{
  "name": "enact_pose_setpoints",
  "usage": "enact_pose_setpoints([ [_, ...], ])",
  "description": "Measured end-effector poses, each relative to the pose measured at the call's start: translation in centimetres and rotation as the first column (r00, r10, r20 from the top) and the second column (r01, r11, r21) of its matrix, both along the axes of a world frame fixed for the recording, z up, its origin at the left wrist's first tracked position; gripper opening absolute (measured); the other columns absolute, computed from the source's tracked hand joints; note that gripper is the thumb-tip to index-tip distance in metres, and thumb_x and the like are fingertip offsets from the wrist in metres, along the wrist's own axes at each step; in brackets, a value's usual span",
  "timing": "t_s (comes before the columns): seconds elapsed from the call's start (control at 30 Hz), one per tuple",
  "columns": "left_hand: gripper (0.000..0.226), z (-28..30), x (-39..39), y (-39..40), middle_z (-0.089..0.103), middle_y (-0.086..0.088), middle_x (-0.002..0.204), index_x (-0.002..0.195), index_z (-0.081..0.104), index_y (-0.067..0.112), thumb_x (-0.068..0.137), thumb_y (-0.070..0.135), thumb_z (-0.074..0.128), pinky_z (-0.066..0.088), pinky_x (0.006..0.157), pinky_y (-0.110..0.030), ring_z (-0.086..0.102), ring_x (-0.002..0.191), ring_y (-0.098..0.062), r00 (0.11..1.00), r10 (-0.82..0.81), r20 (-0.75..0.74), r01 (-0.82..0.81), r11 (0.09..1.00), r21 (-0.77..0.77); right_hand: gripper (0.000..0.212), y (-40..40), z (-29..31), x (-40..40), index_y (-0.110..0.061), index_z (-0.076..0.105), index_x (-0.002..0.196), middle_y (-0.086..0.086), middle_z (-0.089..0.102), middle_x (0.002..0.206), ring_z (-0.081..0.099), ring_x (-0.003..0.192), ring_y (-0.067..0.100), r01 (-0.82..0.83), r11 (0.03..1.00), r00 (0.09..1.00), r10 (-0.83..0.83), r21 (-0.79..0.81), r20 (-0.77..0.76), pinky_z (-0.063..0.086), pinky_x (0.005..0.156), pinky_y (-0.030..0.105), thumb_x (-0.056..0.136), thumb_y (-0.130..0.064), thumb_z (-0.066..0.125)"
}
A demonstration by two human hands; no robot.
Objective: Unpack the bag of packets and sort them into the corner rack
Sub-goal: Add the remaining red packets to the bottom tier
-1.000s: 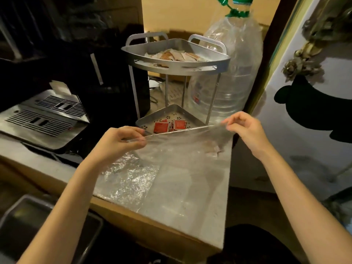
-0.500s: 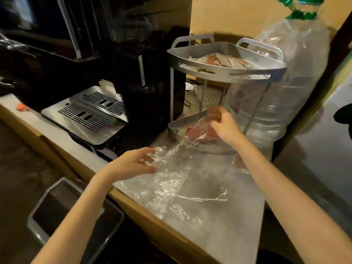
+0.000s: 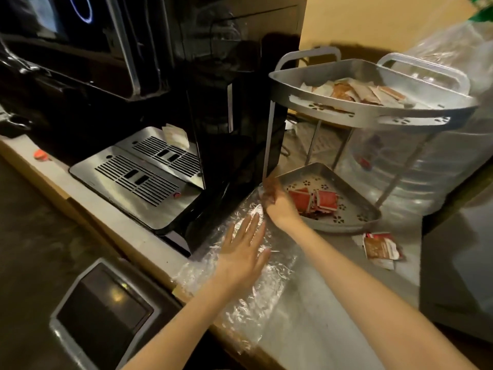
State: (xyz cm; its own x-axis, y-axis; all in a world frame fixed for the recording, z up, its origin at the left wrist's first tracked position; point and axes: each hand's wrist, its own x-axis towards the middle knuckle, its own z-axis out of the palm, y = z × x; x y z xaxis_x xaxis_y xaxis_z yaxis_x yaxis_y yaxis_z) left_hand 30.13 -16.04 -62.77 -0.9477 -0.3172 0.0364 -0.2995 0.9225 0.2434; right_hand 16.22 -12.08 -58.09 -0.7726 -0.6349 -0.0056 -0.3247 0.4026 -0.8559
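A crumpled clear plastic bag (image 3: 240, 297) lies flat on the grey counter beside the black machine. My left hand (image 3: 244, 252) presses on it with straight fingers. My right hand (image 3: 277, 202) holds the bag's far end next to the lower tray; its fingers are blurred. The metal corner rack (image 3: 373, 116) stands behind. Its upper tray holds pale and brown packets (image 3: 357, 93), its lower tray (image 3: 346, 225) red packets (image 3: 317, 200). A few loose packets (image 3: 380, 249) lie on the counter to the right of the lower tray.
A black coffee machine (image 3: 133, 76) with a steel drip tray (image 3: 138, 180) fills the left. A large clear water bottle (image 3: 440, 161) stands behind the rack. A bin with a dark lid (image 3: 104, 311) sits below the counter edge.
The bag, held stretched between both hands before, now lies flat on the counter. My left hand opened and pressed down on it. My right hand crossed to the bag's far end by the lower tray.
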Motion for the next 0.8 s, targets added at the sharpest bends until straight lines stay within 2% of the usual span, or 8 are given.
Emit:
enact_pose_setpoints([
  [0.07, 0.053, -1.1, -0.2, -0.6, -0.023, 0.007, 0.148, 0.134, -0.021, 0.032, 0.095, 0.051, 0.008, -0.021, 0.11, -0.036, -0.023, 0.138, -0.013, 1.0, -0.005, 0.027, 0.005, 1.0, 0.01, 0.053, 0.4, -0.2, 0.3, -0.014, 0.035, 0.139, 0.006, 0.051, 0.126, 0.048, 0.119, 0.02, -0.043, 0.994, 0.996, 0.05, 0.099, -0.07, 0.037, 0.093, 0.021, 0.09, -0.003, 0.047],
  [0.13, 0.052, -2.0, -0.3, -1.2, -0.021, 0.005, 0.15, 0.134, -0.02, 0.03, 0.096, 0.047, 0.011, -0.022, 0.11, -0.035, -0.024, 0.137, -0.012, 0.999, -0.008, 0.046, 0.008, 1.0, 0.02, 0.054, 1.4, -0.9, 1.2, -0.014, 0.036, 0.139, 0.008, 0.046, 0.137, 0.041, 0.128, 0.024, -0.039, 0.97, 0.954, 0.107, 0.238, -0.281, 0.033, 0.108, 0.032, 0.088, -0.008, 0.05],
  [0.2, 0.053, -3.0, -0.4, -1.6, -0.014, 0.003, 0.154, 0.136, -0.018, 0.029, 0.094, 0.046, 0.008, -0.022, 0.111, -0.037, -0.022, 0.138, -0.012, 0.998, -0.002, 0.055, 0.001, 1.0, 0.018, 0.043, 2.7, -2.3, 3.2, -0.012, 0.05, 0.129, 0.009, 0.053, 0.134, 0.046, 0.127, 0.027, 0.062, 0.951, 0.853, 0.107, 0.303, -0.511, 0.039, 0.106, 0.04, 0.086, -0.016, 0.049],
  [0.27, 0.058, -3.9, -0.8, -1.7, -0.009, 0.0, 0.156, 0.141, -0.014, 0.027, 0.087, 0.047, -0.002, -0.027, 0.109, -0.035, -0.019, 0.14, -0.014, 0.998, 0.014, 0.062, -0.015, 1.0, 0.016, 0.04, 3.6, -4.1, 5.4, -0.013, 0.065, 0.113, 0.007, 0.065, 0.12, 0.06, 0.114, 0.024, 0.147, 0.921, 0.796, 0.106, 0.36, -0.596, 0.049, 0.097, 0.042, 0.083, -0.028, 0.043],
  [0.43, 0.065, -4.9, -1.6, -1.5, -0.019, 0.004, 0.15, 0.144, -0.009, 0.029, 0.083, 0.049, -0.009, -0.034, 0.101, -0.031, -0.021, 0.138, -0.011, 0.995, 0.016, 0.098, -0.017, 1.0, 0.018, 0.057, 5.2, -7.9, 6.6, -0.006, 0.056, 0.125, 0.011, 0.054, 0.135, 0.045, 0.13, 0.025, 0.194, 0.814, 0.853, 0.136, 0.547, -0.504, 0.009, 0.112, 0.041, 0.086, -0.039, 0.032],
  [0.57, 0.064, -5.1, -1.6, -1.8, -0.024, 0.006, 0.147, 0.14, -0.017, 0.033, 0.081, 0.057, -0.014, -0.032, 0.103, -0.031, -0.023, 0.138, -0.013, 0.994, 0.0, 0.11, -0.004, 0.999, 0.032, 0.085, 5.9, -9.1, 6.2, -0.009, 0.01, 0.147, 0.005, -0.002, 0.155, -0.014, 0.14, 0.021, 0.079, 0.846, 0.893, 0.174, 0.527, -0.414, -0.023, 0.109, 0.031, 0.083, -0.06, -0.015],
  [0.7, 0.058, -5.0, -1.8, -1.9, -0.029, 0.004, 0.147, 0.141, -0.019, 0.032, 0.089, 0.052, -0.001, -0.032, 0.103, -0.03, -0.031, 0.134, -0.013, 0.99, -0.015, 0.142, 0.013, 1.0, 0.012, 0.094, 6.1, -9.3, 6.0, -0.015, -0.002, 0.148, 0.001, -0.017, 0.152, -0.021, 0.141, 0.018, 0.06, 0.832, 0.919, 0.17, 0.551, -0.356, -0.021, 0.111, 0.033, 0.07, -0.061, -0.026],
  [0.8, 0.056, -5.1, -1.8, -2.0, -0.031, 0.005, 0.144, 0.137, -0.023, 0.032, 0.086, 0.05, -0.006, -0.022, 0.109, -0.035, -0.03, 0.134, -0.01, 0.984, -0.019, 0.176, 0.02, 1.0, -0.005, 0.093, 6.1, -9.3, 5.9, -0.015, 0.003, 0.149, 0.001, -0.007, 0.156, -0.008, 0.146, 0.018, 0.037, 0.831, 0.921, 0.187, 0.555, -0.341, -0.018, 0.111, 0.033, 0.071, -0.061, -0.022],
])
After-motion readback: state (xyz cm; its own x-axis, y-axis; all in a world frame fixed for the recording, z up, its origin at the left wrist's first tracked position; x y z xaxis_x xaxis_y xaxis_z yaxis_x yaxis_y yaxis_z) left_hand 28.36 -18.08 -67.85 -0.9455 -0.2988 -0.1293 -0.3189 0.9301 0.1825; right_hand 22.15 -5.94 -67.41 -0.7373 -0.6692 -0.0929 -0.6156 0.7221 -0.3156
